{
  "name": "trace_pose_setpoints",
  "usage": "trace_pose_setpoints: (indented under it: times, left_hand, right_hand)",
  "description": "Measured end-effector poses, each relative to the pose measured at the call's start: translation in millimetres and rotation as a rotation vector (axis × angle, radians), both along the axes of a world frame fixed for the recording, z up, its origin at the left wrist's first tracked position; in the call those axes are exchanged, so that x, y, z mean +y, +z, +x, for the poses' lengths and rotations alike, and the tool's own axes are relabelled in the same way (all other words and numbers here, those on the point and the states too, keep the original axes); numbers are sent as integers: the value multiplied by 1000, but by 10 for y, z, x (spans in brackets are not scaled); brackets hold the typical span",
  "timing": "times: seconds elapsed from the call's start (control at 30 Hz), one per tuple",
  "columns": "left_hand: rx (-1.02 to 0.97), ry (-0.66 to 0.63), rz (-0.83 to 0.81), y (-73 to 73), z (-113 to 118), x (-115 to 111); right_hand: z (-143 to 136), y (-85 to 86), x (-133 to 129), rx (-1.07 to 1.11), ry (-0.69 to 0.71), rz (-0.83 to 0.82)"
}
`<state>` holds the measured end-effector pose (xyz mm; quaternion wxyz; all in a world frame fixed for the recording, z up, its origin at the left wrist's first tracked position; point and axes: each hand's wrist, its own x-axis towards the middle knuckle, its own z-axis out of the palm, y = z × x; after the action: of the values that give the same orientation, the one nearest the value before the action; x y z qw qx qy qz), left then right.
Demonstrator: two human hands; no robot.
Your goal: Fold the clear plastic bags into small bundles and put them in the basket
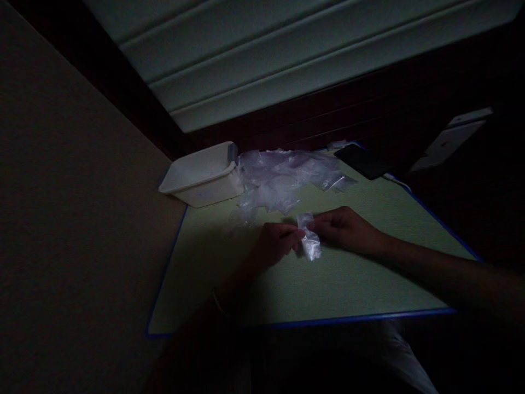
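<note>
Over the middle of a pale green table (353, 284), a small clear plastic bag (312, 246) is pinched between both hands. My left hand (279, 241) grips its left edge with thumb and fingers closed. From the other side, my right hand (344, 227) holds the upper right part of the same bag, fingers pressed together. The bag looks crumpled and shiny; whether anything is inside I cannot tell in the dim light. Just beyond my hands lies a spread pile of similar clear plastic bags (283, 178).
A white plastic bin (209, 189) stands at the table's back left corner, beside the wall (82, 219). A dark phone-like slab (363, 161) lies at the back right, with a white cable (397, 181) near it. Blue edging (328, 322) borders the table. Slatted shutters rise behind.
</note>
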<state>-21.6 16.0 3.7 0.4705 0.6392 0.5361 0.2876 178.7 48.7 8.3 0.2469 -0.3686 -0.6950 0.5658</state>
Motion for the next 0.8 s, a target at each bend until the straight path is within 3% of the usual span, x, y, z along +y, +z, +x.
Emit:
trace_pose_setpoints:
  times: [0.23, 0.4, 0.6, 0.8]
  left_hand:
    - [12, 92, 68, 39, 29, -3]
    - [-111, 187, 51, -26, 67, 0]
    - [-162, 201, 43, -79, 80, -8]
    - [-207, 217, 1, -76, 90, -15]
  right_hand:
    - [4, -10, 5, -11, -14, -25]
    - [-5, 1, -3, 15, 23, -39]
    - [-12, -30, -13, 56, -21, -73]
    - [-7, 24, -31, 13, -24, 21]
